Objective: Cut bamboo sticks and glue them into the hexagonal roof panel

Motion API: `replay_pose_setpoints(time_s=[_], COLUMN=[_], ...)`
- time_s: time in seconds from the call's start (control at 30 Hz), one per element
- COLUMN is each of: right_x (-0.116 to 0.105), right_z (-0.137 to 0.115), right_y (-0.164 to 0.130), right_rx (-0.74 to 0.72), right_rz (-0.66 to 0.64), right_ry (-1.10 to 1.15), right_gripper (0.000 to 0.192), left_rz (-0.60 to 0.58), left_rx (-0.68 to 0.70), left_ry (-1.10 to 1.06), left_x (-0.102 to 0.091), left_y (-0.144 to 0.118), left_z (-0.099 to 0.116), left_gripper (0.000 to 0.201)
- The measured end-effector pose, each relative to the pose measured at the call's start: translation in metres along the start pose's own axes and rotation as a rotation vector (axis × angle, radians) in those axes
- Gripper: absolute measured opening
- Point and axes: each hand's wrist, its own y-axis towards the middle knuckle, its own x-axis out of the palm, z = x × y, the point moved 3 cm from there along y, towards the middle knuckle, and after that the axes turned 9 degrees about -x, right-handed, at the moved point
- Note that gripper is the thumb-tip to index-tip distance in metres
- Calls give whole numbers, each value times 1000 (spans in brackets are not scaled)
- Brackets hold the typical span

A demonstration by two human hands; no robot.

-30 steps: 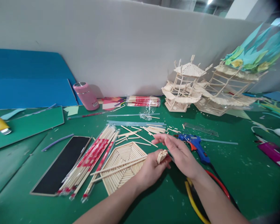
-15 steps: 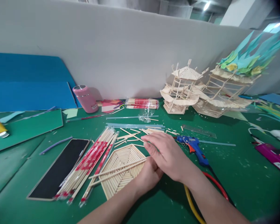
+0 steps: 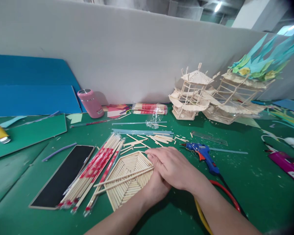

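Note:
My right hand rests on top of my left hand, its fingers stretched out and lying together over it. Most of the left hand's fingers are hidden beneath. Both hands are at the right edge of a hexagonal panel of wooden sticks, laid in nested rings on the table. Across this panel lie two long thin wooden sticks, their right ends close to my left hand; I cannot tell whether it touches them. Behind the hands are loose short sticks.
A blue glue gun lies to the right, its cord trailing forward. Bagged sticks and a black board are left. Behind stand a pink bottle, glue sticks and stick-built pagodas. A purple device sits far right.
My right hand has come down and settled over my left hand, covering its thumb and knuckles. The panel and the two long sticks have stayed in place.

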Motion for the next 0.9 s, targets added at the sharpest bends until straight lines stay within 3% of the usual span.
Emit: replay_pose_setpoints(time_s=[0.1, 0.2, 0.27, 0.37, 0.53, 0.9], right_x=[-8, -19, -22, -19, -6, 1], right_z=[12, 35, 49, 58, 50, 46], right_y=[-1, -11, -21, -37, -51, -47], right_rx=[17, 117, 172, 199, 126, 96], right_rz=[116, 331, 378, 306, 149, 215], right_ry=[271, 521, 587, 617, 571, 629], right_gripper=[30, 29, 28, 26, 32, 23], left_rz=[-7, -13, -15, -22, -76, -96], left_rx=[44, 81, 116, 171, 219, 146], left_ry=[153, 290, 417, 573, 584, 551], left_x=[-3, -4, -3, -2, -3, -6], left_y=[-3, -5, -6, -7, -4, -1], left_z=[5, 12, 16, 18, 15, 10], left_gripper=[6, 17, 22, 24, 20, 18])
